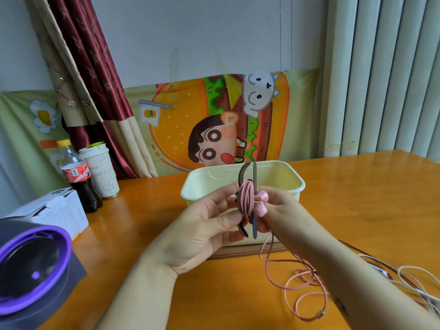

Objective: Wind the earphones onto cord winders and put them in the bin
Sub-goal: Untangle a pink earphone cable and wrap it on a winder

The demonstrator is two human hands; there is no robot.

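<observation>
The left hand point(202, 225) grips a dark grey flat-plated cord winder point(254, 172), thumb and curled fingers pinching its lower half. The winder is held upright in the air, just in front of the cream rectangular plastic bin point(214, 184) and partly covering its near wall. It is seen edge-on, so its outline is hard to read. A thin pink earphone cord point(246, 201) is wrapped in many turns round its middle.

The right hand point(283, 210) closes in from the other side. Its fingers press the rounded pink earbuds point(262, 197) against the winder, though the fingertips are hidden behind the plates and the buds. The unwound cord drops from under this hand and lies in loose loops on the glossy orange wooden table point(147, 234), in front of the bin and to its right; the right forearm covers part of these loops.

Farther right of the bin lies a tangle of white cables point(409, 267) and a thin red one, cut off by the frame edge and too tangled to count.

The bin's floor is hidden behind the hands.

Left of the bin stand a cola bottle with a yellow cap point(78, 179), a white paper cup point(102, 172) and a white carton point(57, 210). A purple-rimmed dark round object point(31, 265), blurred and cropped, lies nearer the camera. Behind the bin hangs a cartoon burger cloth point(214, 125).
</observation>
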